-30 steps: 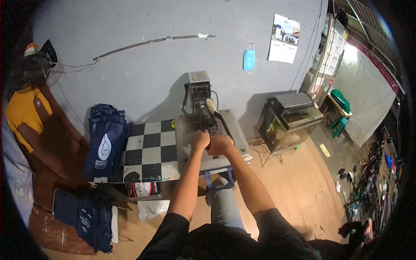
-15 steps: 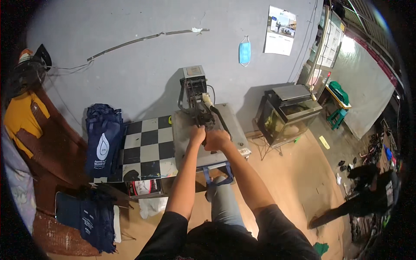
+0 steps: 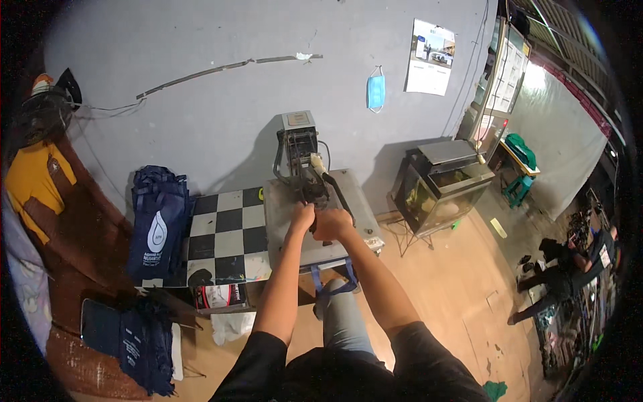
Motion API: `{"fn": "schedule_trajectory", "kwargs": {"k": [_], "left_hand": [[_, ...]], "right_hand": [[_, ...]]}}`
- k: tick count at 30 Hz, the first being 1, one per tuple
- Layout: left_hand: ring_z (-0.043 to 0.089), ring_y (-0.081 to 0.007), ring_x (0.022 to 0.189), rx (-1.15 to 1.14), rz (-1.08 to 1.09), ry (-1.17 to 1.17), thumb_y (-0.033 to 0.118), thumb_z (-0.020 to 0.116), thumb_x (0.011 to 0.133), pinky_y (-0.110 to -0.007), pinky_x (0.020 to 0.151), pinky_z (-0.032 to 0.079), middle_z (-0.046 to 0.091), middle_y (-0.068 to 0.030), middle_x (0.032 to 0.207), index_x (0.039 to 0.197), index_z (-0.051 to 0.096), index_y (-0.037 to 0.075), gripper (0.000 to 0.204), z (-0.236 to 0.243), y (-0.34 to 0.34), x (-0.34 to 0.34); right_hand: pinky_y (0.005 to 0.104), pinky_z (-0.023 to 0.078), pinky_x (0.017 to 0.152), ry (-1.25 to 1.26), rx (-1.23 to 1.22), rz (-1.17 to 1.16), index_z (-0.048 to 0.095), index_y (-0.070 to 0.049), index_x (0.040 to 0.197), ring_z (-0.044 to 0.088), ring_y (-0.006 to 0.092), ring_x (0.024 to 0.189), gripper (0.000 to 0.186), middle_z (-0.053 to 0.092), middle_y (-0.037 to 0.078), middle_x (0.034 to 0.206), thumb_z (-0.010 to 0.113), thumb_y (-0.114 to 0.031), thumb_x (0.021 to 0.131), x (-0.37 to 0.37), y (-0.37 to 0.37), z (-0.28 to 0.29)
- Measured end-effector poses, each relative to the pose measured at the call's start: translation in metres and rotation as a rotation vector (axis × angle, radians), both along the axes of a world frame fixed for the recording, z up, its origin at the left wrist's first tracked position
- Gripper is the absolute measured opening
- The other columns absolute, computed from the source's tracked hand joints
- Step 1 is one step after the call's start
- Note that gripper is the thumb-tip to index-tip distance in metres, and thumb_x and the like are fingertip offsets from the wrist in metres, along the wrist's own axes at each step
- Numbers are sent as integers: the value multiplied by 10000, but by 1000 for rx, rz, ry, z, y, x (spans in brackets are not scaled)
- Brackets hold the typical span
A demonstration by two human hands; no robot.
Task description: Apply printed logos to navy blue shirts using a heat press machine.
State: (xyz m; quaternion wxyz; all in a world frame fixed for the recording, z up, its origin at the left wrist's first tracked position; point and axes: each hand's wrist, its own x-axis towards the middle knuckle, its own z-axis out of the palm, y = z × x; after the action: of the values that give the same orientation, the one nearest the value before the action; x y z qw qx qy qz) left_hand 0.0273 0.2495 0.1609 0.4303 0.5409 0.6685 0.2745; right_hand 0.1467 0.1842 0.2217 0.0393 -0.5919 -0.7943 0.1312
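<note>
A grey, dark-framed press machine stands against the wall, its flat metal plate on a checkered table. My left hand and my right hand are closed around its handle low at the front, side by side; the gripped part is largely hidden by my fingers. Dark blue straps hang from the plate's front edge over my leg. To the left of the checkered surface, a pile of navy bags with a white drop print leans toward the wall.
A glass fish tank stands on a thin stand at right. A yellow shirt and dark folded cloths lie at left. At far right, a person in dark clothes moves beside piled clutter on the wooden floor.
My hands stay on the press. The view has shifted slightly. The other person, unseen a second ago and dark at the right edge half a second ago, now shows farther back at right.
</note>
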Motion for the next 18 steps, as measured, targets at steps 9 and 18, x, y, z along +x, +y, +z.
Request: {"fn": "schedule_trajectory", "kwargs": {"k": [9, 18], "left_hand": [[449, -396, 1267, -17, -12, 6, 382, 451, 966, -485, 1029, 373, 456, -215, 1398, 1359, 436, -12, 557, 18, -11, 10], [463, -413, 1248, -11, -32, 3, 369, 431, 978, -491, 1012, 390, 464, -237, 1379, 1342, 448, -29, 540, 32, -23, 4]], "right_hand": [[411, 550, 770, -44, -9, -34, 680, -88, 964, 695, 305, 866, 362, 711, 162, 917, 616, -283, 666, 6, -3, 7], [403, 550, 776, -115, -31, -12, 674, -96, 995, 694, 285, 893, 366, 713, 141, 954, 620, -300, 696, 1, 1, 1]]}}
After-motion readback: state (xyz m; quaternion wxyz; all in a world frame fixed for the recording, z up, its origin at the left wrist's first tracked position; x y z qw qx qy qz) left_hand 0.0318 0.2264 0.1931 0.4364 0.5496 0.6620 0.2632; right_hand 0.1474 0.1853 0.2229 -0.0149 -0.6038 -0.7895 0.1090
